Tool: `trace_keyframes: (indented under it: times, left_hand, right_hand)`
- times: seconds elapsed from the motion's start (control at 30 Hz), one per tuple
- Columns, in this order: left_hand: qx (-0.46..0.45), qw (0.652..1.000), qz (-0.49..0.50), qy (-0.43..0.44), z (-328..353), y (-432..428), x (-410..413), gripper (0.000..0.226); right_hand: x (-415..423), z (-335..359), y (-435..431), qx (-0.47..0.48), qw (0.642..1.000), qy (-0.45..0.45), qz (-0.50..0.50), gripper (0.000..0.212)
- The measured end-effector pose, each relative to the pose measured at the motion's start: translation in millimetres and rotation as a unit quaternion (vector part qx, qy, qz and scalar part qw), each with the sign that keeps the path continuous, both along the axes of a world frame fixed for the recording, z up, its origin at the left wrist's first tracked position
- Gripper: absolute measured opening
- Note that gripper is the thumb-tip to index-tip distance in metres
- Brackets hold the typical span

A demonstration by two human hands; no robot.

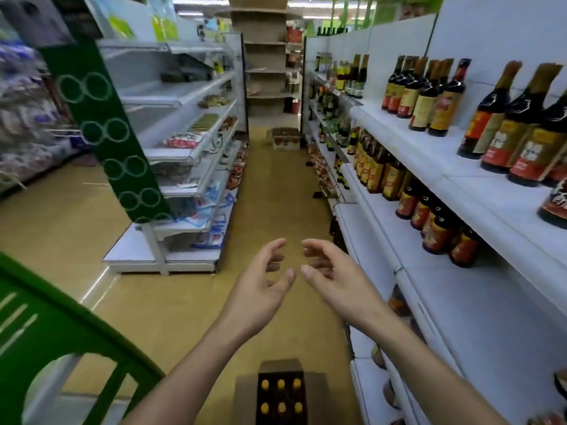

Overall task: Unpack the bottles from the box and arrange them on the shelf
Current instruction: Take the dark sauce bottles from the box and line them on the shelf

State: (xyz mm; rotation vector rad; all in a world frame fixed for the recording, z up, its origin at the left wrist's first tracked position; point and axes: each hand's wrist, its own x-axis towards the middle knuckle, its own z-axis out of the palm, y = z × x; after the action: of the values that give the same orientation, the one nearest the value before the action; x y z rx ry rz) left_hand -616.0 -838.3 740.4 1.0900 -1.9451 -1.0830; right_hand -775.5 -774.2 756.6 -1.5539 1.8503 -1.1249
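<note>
hands (296, 271) empty, apart above open box (280, 391) of bottles (280, 384).

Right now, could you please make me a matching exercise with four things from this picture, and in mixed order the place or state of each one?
Things:
1. left hand and right hand
2. open box of yellow-capped bottles
3. far box
4. gold-necked bottles

Places or states:
A. on the white upper shelf, at the right
B. on the floor, far down the aisle
C. empty, fingers relaxed, raised over the aisle
D. on the floor, near, below the forearms

Pairs: 1-C, 2-D, 3-B, 4-A
</note>
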Motion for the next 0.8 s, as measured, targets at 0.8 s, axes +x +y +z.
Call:
trace_keyframes:
  times: [0.8]
  left_hand:
    - [0.107,0.991,0.073,-0.028,-94,25,-23,0.055]
  right_hand:
    - [-33,-87,-11,0.102,0.989,-0.062,0.087,0.04]
